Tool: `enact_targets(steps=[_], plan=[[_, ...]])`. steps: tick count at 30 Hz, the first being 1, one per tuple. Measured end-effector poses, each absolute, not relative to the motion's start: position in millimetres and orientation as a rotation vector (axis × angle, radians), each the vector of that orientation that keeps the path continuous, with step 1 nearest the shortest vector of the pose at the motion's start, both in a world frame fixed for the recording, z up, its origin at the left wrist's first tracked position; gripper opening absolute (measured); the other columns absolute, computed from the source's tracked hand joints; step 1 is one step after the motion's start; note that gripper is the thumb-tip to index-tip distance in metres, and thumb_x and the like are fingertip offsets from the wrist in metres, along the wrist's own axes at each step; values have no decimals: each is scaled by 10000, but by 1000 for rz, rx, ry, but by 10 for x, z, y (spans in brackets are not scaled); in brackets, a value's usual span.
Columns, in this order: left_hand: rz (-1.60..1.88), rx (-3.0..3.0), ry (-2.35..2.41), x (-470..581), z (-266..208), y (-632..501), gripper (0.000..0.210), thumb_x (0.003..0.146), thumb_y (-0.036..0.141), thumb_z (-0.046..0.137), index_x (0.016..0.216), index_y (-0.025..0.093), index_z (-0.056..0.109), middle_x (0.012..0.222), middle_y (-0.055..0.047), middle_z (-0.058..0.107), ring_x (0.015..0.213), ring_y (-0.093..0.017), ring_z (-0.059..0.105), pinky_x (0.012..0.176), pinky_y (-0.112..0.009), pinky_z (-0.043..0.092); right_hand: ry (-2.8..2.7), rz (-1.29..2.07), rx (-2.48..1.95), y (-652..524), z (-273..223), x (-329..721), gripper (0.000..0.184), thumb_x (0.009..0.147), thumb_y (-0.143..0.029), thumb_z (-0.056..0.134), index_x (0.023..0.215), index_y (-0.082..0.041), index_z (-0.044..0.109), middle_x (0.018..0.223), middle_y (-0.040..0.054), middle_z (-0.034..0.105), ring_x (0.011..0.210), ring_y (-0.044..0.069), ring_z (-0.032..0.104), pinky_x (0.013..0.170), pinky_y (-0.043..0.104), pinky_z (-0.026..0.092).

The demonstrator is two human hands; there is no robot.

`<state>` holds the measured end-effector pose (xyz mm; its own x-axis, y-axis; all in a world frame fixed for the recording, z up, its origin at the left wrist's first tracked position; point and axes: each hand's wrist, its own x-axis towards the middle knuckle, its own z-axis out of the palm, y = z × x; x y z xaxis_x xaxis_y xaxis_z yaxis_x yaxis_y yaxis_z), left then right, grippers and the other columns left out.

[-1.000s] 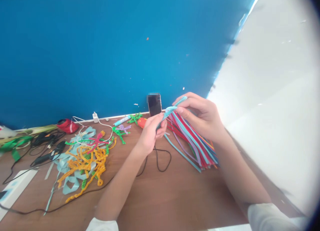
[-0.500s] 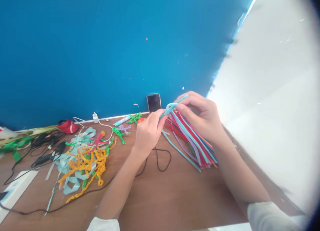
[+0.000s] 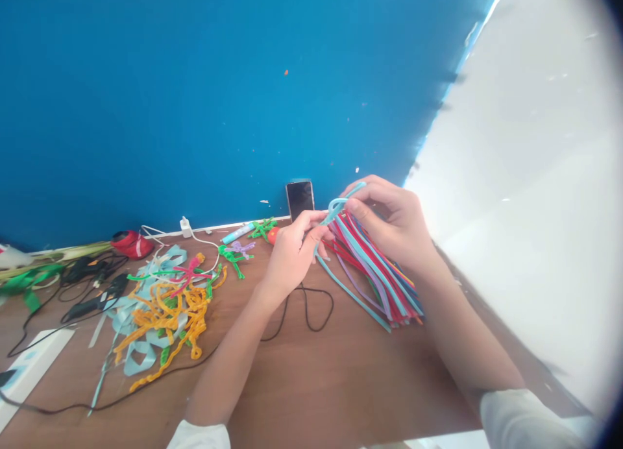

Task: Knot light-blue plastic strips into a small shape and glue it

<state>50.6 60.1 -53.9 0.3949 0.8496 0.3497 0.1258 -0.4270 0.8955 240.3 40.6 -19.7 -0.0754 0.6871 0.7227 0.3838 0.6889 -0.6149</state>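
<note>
A light blue pipe cleaner (image 3: 335,207), bent into a small loop, is held up above the table between my two hands. My right hand (image 3: 389,218) pinches the loop's right side between thumb and fingers, and one end sticks up past the fingertips. At the loop's lower left, my left hand (image 3: 296,249) has its thumb and forefinger on the pipe cleaner, with the other fingers partly spread. Below and behind the hands lies a bundle of pipe cleaners (image 3: 374,274) in red, light blue, purple and other colours. My right hand hides part of the bundle.
A phone (image 3: 300,199) leans against the blue wall (image 3: 243,98). On the left lie twisted orange pipe cleaners (image 3: 170,319) over light blue ribbon (image 3: 141,358), a red object (image 3: 132,244), a glue gun (image 3: 97,300) and a power strip (image 3: 34,368). A black cable (image 3: 195,366) crosses the table.
My left hand's fingers have loosened and spread a little around the lower end of the loop. My right hand keeps its pinch almost in place.
</note>
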Motion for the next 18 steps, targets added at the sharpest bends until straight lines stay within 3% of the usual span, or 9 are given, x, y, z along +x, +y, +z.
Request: enact_targets(steps=[5,11,15,18], plan=[[1029,1789,783,451,-543,640,324,1002,428,509,1220,207,603,1030,-76,741,780,-137,697,613,-225,539,-1641,329,-890,413,-208,2428,185,941,-343,660,804,-225,694,925,59,703,863,208,654,769,354,501],[1406,1827,993,442,-560,699,172,994,358,533,1002,207,615,1021,-61,731,964,-177,697,821,-288,536,-1608,303,-926,402,-196,2418,187,935,-318,655,784,-216,693,888,54,698,823,197,641,740,345,489],[1429,1789,1039,421,-579,722,184,996,353,514,912,203,579,831,-31,702,776,-152,672,713,-261,503,-1596,320,-951,405,-205,2412,174,935,-287,638,786,-211,687,882,49,695,816,193,637,748,345,486],[1402,1770,1068,415,-605,713,173,991,321,500,866,210,544,665,25,583,595,-118,560,586,-233,426,-1598,348,-988,413,-214,2414,172,934,-298,635,798,-207,686,889,51,694,818,195,636,755,343,484]])
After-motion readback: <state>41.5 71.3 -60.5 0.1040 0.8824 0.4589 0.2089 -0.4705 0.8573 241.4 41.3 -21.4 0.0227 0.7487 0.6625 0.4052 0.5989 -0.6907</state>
